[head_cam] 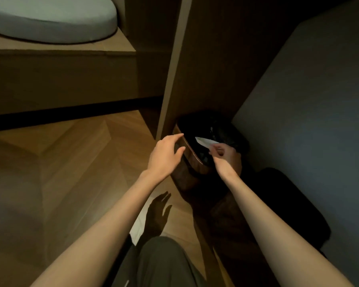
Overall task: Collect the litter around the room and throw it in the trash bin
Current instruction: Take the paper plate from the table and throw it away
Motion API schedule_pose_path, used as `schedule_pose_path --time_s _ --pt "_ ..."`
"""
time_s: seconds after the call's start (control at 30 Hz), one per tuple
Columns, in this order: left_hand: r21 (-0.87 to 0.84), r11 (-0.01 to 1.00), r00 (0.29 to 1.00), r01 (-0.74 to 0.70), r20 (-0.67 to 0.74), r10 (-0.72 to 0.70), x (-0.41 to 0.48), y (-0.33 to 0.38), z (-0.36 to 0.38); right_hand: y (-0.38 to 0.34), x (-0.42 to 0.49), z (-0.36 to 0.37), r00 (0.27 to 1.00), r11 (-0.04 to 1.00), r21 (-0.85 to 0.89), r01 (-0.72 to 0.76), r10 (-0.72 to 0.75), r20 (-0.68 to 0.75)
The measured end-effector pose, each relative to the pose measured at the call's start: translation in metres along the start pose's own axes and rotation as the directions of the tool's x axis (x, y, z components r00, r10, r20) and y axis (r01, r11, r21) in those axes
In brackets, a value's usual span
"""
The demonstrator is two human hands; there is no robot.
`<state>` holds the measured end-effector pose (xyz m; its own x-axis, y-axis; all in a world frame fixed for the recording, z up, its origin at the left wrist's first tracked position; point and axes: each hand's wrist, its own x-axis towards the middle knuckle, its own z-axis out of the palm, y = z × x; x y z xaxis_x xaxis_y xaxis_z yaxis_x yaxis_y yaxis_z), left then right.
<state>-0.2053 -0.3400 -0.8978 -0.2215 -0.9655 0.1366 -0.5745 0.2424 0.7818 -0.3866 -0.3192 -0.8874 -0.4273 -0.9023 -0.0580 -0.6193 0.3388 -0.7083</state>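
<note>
The trash bin [186, 180] is dark brown with a glossy black liner [205, 127], the scrap of paper [204, 141] over it white, the floor [71, 162] beside it tan chevron-patterned wood, the cushion [50, 19] well beyond it pale grey-blue.

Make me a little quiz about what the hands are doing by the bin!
1. True or false: the right hand pinches a white paper scrap in its fingers.
2. Fill in the missing word: the left hand, with its fingers spread, holds ____.
3. Where is the paper scrap? A) in a pocket B) over the opening of the trash bin C) in a drawer

Key: 1 true; 2 nothing; 3 B.
</note>
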Motion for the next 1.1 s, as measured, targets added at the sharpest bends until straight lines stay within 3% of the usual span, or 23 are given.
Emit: schedule_pose_path --time_s 0.27,0.53,0.67,0.83,1.1 --pt "0.086 0.996 0.989 -0.031 0.145 0.019 -0.012 -0.014 0.030 0.031 -0.013 0.016 0.985 0.970 -0.213 0.121 -0.091 0.146" --pt "0.249 0.966 0.992 -0.075 0.114 0.047 -0.011 -0.012 0.025 0.030 -0.025 0.023 0.986 0.977 -0.179 0.116 -0.091 0.139" --pt "0.345 0.938 0.998 -0.038 0.057 0.019 -0.020 -0.008 0.018 0.001 -0.036 0.014 0.984 0.963 -0.220 0.154 -0.130 0.118" --pt "0.498 0.865 0.974 0.052 0.168 -0.155 -0.044 0.006 -0.026 -0.053 -0.060 0.012 0.984 0.946 -0.281 0.159 -0.130 0.118" --pt "0.535 0.841 0.986 0.080 0.082 -0.146 -0.032 0.120 -0.166 -0.186 -0.100 -0.067 0.960 0.973 -0.119 0.196 -0.166 0.224"
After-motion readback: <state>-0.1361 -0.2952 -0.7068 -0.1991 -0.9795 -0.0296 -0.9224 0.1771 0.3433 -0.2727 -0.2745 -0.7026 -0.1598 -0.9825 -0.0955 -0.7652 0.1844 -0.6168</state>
